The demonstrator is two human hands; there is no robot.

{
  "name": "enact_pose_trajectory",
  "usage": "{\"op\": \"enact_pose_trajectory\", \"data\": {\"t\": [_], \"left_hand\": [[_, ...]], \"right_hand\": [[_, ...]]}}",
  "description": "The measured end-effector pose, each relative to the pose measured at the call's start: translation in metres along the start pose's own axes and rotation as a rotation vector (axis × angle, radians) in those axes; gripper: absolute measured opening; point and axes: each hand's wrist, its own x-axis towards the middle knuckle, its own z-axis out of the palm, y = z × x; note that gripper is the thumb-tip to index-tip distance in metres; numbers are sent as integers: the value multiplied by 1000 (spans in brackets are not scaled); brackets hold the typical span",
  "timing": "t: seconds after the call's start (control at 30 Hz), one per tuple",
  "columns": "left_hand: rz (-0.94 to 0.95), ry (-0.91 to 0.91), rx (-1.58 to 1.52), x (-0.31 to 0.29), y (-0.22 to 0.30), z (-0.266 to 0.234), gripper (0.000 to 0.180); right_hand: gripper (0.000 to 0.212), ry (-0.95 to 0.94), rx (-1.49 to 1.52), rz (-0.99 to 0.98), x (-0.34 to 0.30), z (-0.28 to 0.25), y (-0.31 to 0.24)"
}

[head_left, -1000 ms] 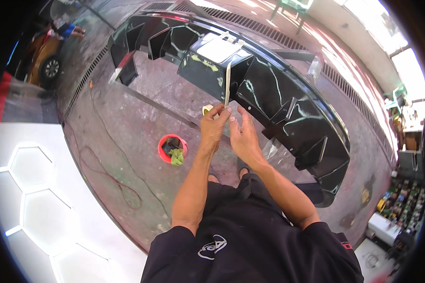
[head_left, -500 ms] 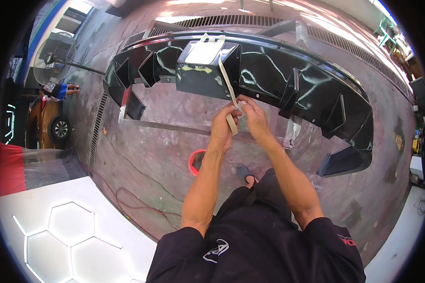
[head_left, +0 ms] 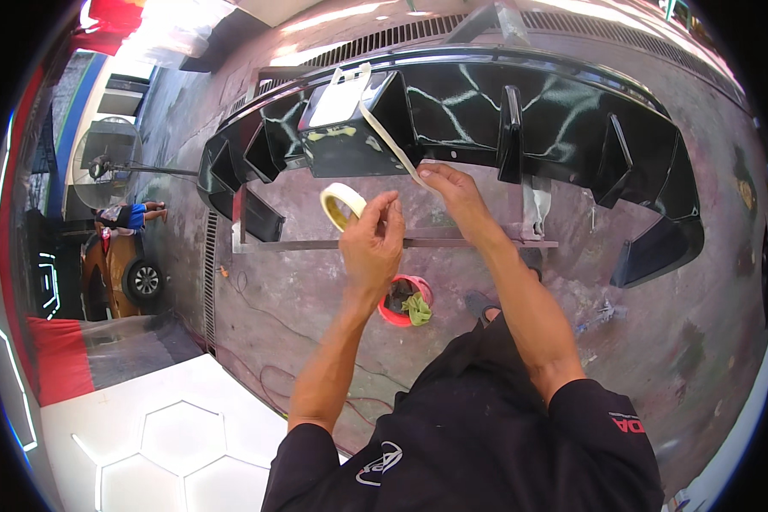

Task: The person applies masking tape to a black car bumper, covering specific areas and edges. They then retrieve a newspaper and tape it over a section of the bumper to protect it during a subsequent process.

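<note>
A glossy black car bumper part (head_left: 452, 107) with upright fins rests across a metal stand before me. Its boxy middle section has a white patch (head_left: 337, 101) on top and yellowish filler marks on the front face. Along that box runs a strip of masking tape (head_left: 386, 136), its lower end pinched in my right hand (head_left: 459, 198) just below the part's edge. My left hand (head_left: 372, 252) holds a cream roll of masking tape (head_left: 336, 191) in front of the box, apart from the strip.
The stand's lower bar (head_left: 316, 245) crosses beneath my hands. On the floor are a red bucket (head_left: 384, 317) with a green cloth (head_left: 417, 309) and a thin hose (head_left: 269, 375). At left stand a fan (head_left: 102, 166), another person (head_left: 130, 218) and an orange car (head_left: 98, 277).
My hands have parted. The left has moved left with the tape roll, while the right keeps the strip's end. The view has shifted, and the green cloth in the bucket now shows.
</note>
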Motion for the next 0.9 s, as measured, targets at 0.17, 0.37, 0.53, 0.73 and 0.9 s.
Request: {"op": "enact_pose_trajectory", "data": {"t": [0.17,0.37,0.53,0.73,0.9], "left_hand": [[697,-142,639,58,18,-17,26],[983,-493,1028,101,22,-12,37],[1166,-475,1016,112,16,-10,42],[1263,-421,1015,118,3,-12,40],[1275,-403,1023,118,-4,-14,45]], "right_hand": [[35,-32,93,4,4,-5,4],[33,-69,149,32,13,-9,12],[32,-88,173,86,23,-5,20],[26,-152,206,75,29,-3,21],[24,-84,328,86,24,6,20]]}}
